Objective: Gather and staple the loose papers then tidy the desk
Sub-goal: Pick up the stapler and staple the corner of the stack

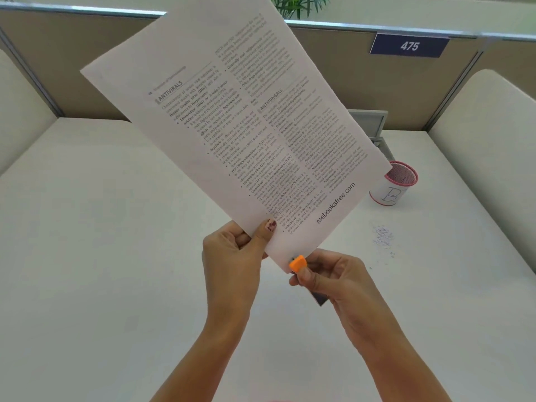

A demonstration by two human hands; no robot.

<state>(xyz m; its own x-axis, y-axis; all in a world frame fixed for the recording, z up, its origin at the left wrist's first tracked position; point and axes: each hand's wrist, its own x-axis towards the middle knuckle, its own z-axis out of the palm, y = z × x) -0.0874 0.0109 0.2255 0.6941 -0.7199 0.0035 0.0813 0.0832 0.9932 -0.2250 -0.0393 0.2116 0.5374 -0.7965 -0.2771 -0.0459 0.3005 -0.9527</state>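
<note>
Stapler (298, 264) meets papers (232, 111).
Left hand (232, 256) pinches their lower edge, long axis rising away from the thumb; right hand (333, 280) grips the stapler in curled fingers, nose on the corner just beside.

left grip (232, 256) — thumbnail (271, 225) painted, dark-red pattern | forearms (226, 343) — bare

Both hands are raised close together above the middle of the desk (101, 227), each gripping.

The left hand (233, 252) pinches the lower edge of the papers (232, 126), thumb pressed flat on the printed face and fingers curled behind. The right hand (330, 281), just beside it, curls fingers and thumb round an orange-tipped stapler (298, 264) at the papers' bottom corner. Both bare forearms rise from the desk's near edge, converging.
</note>
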